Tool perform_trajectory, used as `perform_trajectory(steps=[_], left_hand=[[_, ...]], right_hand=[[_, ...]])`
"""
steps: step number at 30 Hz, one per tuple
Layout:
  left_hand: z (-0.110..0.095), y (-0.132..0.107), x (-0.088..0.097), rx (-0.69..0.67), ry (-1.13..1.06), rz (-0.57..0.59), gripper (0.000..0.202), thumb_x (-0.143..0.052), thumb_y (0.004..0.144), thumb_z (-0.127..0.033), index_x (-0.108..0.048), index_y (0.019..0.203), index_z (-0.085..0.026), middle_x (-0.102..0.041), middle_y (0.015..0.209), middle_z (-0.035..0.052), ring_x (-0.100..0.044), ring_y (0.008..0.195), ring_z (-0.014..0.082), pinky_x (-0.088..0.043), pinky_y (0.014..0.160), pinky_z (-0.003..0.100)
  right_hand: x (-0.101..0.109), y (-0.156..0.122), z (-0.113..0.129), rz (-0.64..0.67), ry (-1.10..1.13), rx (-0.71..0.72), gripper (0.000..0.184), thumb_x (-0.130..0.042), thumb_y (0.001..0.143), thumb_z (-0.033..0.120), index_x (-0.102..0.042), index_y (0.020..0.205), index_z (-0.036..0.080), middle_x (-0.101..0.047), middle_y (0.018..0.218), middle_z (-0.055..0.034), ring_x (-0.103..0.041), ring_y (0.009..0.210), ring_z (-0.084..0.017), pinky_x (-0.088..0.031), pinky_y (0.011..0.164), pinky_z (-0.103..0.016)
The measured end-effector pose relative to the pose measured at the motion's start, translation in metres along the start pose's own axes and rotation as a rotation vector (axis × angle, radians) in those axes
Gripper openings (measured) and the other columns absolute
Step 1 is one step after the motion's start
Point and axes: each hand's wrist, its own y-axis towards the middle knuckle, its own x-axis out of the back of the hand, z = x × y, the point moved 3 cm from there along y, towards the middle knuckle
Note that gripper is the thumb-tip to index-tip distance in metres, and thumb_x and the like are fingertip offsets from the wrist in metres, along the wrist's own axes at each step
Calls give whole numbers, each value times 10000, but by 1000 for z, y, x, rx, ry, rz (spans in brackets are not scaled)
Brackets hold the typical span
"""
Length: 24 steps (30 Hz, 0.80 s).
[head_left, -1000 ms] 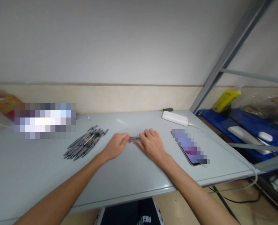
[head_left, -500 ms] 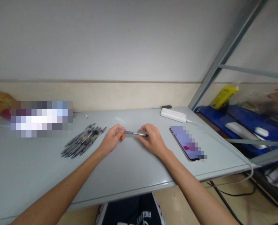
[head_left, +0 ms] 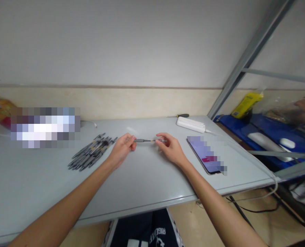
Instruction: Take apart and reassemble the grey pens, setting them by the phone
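Note:
A grey pen (head_left: pixel 145 140) is stretched level between my two hands, just above the pale grey table (head_left: pixel 132 181). My left hand (head_left: pixel 121 150) pinches its left end with curled fingers. My right hand (head_left: pixel 170 149) pinches the right end, where a thin part sticks out past the fingertips. A pile of several similar dark grey pens (head_left: pixel 91 156) lies on the table to the left of my left hand.
A phone (head_left: pixel 206 157) lies flat to the right of my right hand. A white power strip (head_left: pixel 191 124) and a small screwdriver (head_left: pixel 182 115) sit at the back edge. A blurred box (head_left: pixel 45 127) stands back left. Blue shelving (head_left: pixel 268 137) lies right, cables below.
My hands have drawn apart, so more of the pen shows between them. Both hands and the pen have also risen slightly toward the back of the table.

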Motion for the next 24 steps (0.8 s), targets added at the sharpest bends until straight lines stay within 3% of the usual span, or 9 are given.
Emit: perform_trajectory(steps=[3,6,9,13,15,18,24], left_hand=[[0,0,-1,2,-32,7,286,-595,760,-406,-444,678,-178,-459,487,-61,-421,486,75,-308,523,222],[1,0,-1,10,-48,-2,288,-604,754,-401,-443,673,-178,-459,497,-61,-414,485,73,-305,519,220],[1,0,-1,16,-60,-20,293,-611,751,-400,-443,665,-175,-464,506,-58,-409,488,69,-308,522,220],[0,0,0,15,-86,-17,302,-616,747,-407,-444,661,-174,-465,511,-58,-407,494,68,-311,527,219],[0,0,0,14,-92,-21,314,-627,735,-416,-444,656,-174,-467,510,-56,-409,495,68,-312,528,219],[0,0,-1,20,-100,-23,332,-643,717,-426,-441,642,-173,-460,492,-58,-408,491,67,-312,526,218],[-2,0,-3,38,-129,-59,279,-626,733,-416,-509,730,-163,-469,467,-60,-417,481,67,-321,528,212]], right_hand=[[0,0,0,44,23,-41,317,-487,828,421,-634,805,140,-563,617,-8,-481,529,-103,-380,518,-226],[2,2,0,-6,102,-44,264,-591,755,365,-625,904,150,-595,719,-17,-496,562,-102,-383,514,-219],[4,3,-2,-45,198,-58,362,-617,725,370,-588,1019,161,-612,826,-32,-527,599,-105,-400,518,-218],[2,4,-8,-6,211,-136,291,-553,771,415,-627,824,138,-588,640,-13,-481,499,-93,-391,491,-226],[2,5,-10,-21,239,-109,244,-611,731,364,-629,841,147,-574,608,8,-475,484,-89,-390,488,-223],[4,5,-9,-70,318,-61,312,-665,683,312,-607,958,176,-593,666,18,-508,505,-94,-402,494,-224],[4,5,-6,-94,344,-99,219,-668,683,357,-653,756,151,-578,547,14,-509,506,-107,-412,530,-244]])
